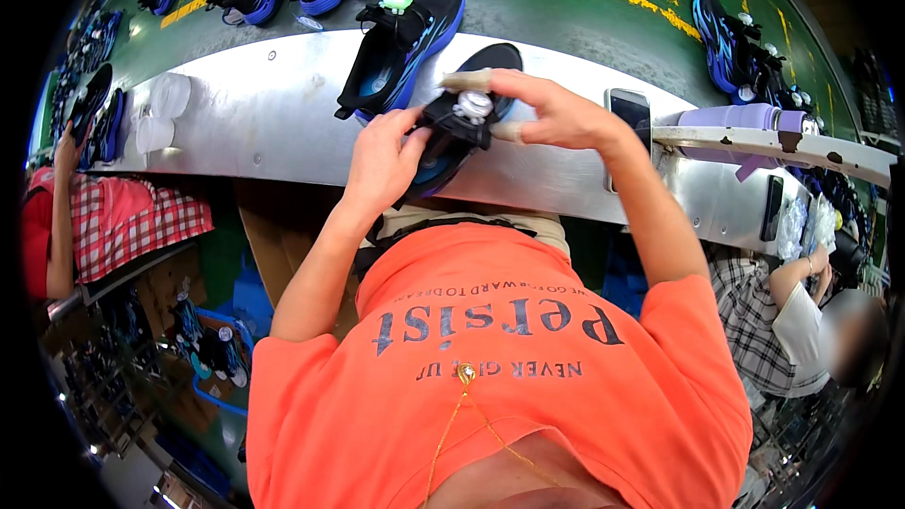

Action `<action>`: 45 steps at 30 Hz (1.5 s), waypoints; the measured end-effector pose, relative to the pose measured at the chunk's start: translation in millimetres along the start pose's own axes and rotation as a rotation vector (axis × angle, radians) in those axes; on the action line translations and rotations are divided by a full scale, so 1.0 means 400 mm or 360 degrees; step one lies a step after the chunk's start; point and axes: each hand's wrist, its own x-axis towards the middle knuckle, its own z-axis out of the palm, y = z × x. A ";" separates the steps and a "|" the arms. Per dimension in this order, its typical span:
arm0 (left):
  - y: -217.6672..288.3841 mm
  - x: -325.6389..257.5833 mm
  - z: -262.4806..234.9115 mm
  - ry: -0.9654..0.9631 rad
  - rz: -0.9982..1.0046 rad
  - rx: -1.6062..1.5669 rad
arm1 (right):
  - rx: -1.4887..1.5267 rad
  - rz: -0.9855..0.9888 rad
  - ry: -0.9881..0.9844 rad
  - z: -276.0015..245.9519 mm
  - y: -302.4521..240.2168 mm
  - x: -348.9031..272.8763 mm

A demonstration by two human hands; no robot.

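Observation:
A black and blue sneaker is in front of me at the near edge of the metal bench, its toe pointing away. On its tongue sits a white round piece. My left hand grips the shoe's left side by the collar, thumb and fingers closed on it. From the right, my right hand reaches over the shoe, its beige-covered fingertips around the tongue and the white piece. Just left of it, a second sneaker stands on the bench with a pale green piece on its tongue.
The metal bench runs beside a green surface with several sneakers. Clear round containers stand left. A phone, a purple bottle and a white metal bar are right. Co-workers sit at both sides.

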 end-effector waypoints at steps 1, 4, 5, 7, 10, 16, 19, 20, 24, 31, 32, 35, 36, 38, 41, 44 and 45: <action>0.004 0.002 0.002 -0.0030 -0.0012 -0.0106 | 0.0015 0.0006 0.0018 0.003 0.017 -0.009; 0.007 0.011 0.028 -0.0008 0.0069 -0.0094 | -0.0283 0.0190 0.0189 0.018 0.019 0.004; 0.007 0.006 0.049 0.0051 0.0131 -0.0086 | -0.0346 0.0211 0.0310 0.028 0.028 0.017; 0.010 0.008 0.074 0.0236 0.0190 -0.0102 | -0.0336 0.0246 0.0356 0.029 0.022 0.034; 0.002 0.037 0.063 0.0136 -0.0271 -0.0371 | -0.0784 -0.0262 0.0452 0.079 0.031 0.004; 0.031 0.025 0.040 0.0165 -0.0407 -0.0642 | -0.1295 0.0175 0.0408 0.103 -0.046 -0.033; 0.053 -0.006 -0.014 -0.0310 -0.0472 -0.0812 | -0.1174 0.0198 0.0435 0.098 -0.034 -0.026; 0.067 -0.007 -0.018 -0.0494 -0.0403 -0.0755 | -0.1066 0.0161 0.0442 0.100 -0.026 -0.025; 0.086 0.010 -0.035 -0.0870 -0.0636 -0.0941 | -0.0564 0.0176 0.0385 0.074 -0.052 -0.046; 0.084 -0.021 0.018 -0.0777 -0.0609 -0.1217 | -0.0730 0.0256 0.0711 0.123 -0.041 -0.085; 0.089 -0.023 0.017 -0.0770 -0.0611 -0.1265 | -0.0725 0.0292 0.0703 0.119 -0.034 -0.085; 0.085 -0.023 0.004 -0.0775 -0.0728 -0.1279 | -0.0385 0.0166 0.0617 0.101 -0.056 -0.077; 0.088 -0.029 0.013 -0.0740 -0.0719 -0.1283 | -0.0308 0.0080 0.0633 0.106 -0.057 -0.081; 0.096 -0.043 0.037 -0.0671 -0.0703 -0.1291 | -0.0435 0.0293 0.0775 0.136 -0.045 -0.082; 0.117 -0.034 0.014 -0.0776 -0.0853 -0.1369 | -0.0624 0.0405 0.0889 0.153 -0.027 -0.085; 0.100 -0.038 0.011 -0.0910 -0.0836 -0.1274 | -0.0250 0.0166 0.0640 0.116 -0.059 -0.094; 0.098 -0.036 0.015 -0.0950 -0.0847 -0.1282 | -0.0381 0.0139 0.0686 0.124 -0.049 -0.094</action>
